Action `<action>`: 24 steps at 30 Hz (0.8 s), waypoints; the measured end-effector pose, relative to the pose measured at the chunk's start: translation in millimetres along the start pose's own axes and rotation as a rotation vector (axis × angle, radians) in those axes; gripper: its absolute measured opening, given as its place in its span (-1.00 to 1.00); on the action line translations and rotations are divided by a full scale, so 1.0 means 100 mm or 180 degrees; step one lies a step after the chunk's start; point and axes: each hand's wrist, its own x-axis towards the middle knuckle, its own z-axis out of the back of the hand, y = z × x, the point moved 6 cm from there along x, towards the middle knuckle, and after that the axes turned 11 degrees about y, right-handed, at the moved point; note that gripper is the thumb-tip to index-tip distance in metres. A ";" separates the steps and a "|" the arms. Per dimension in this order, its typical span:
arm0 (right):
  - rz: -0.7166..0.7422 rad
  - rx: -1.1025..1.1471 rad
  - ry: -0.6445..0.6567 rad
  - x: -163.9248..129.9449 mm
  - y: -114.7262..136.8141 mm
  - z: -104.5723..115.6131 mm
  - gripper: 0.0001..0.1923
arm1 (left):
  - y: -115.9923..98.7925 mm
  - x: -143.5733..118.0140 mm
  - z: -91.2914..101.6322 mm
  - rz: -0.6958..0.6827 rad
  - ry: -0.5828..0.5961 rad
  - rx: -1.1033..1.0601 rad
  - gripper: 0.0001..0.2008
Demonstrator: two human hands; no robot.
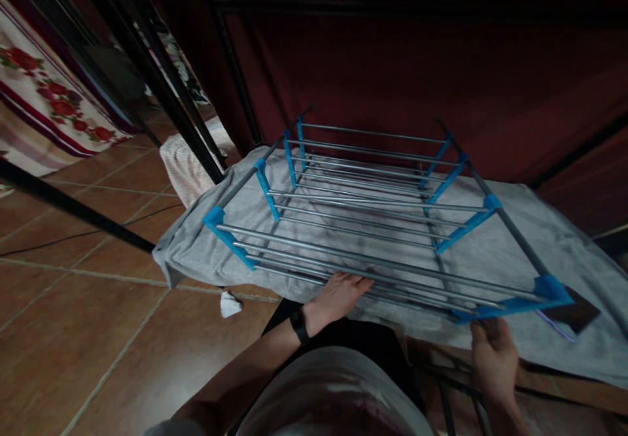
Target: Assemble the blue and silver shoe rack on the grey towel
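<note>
The left hand (339, 294) lies flat and open on the drying rack's (363, 227) thin metal rods; the right hand (493, 351) grips its blue plastic corner above a grey towel (540, 253).

Folded drying rack (373, 227): grey metal rods, blue plastic joints, lying flat on grey towel (540, 253).

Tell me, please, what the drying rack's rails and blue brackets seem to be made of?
The rails look like metal tubing: grey, thin and straight, with a dull sheen. The blue brackets look like moulded plastic: solid bright colour, chunky shape. Both hands, left and right, touch the near edge.
</note>
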 end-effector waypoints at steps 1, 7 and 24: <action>0.0014 -0.0024 -0.0005 0.00 0.01 0.00 -0.50 | 0.00 0.00 0.00 0.0000 -0.0002 0.0010 -0.66; 0.0213 0.0060 0.0039 -0.01 0.10 -0.02 -0.55 | 0.00 -0.02 0.01 -0.0012 -0.0071 0.0119 -0.69; 0.1147 -0.0653 0.0619 -0.82 0.18 -0.45 -0.76 | 0.90 -1.64 0.18 0.1429 -0.2972 -0.0394 -0.88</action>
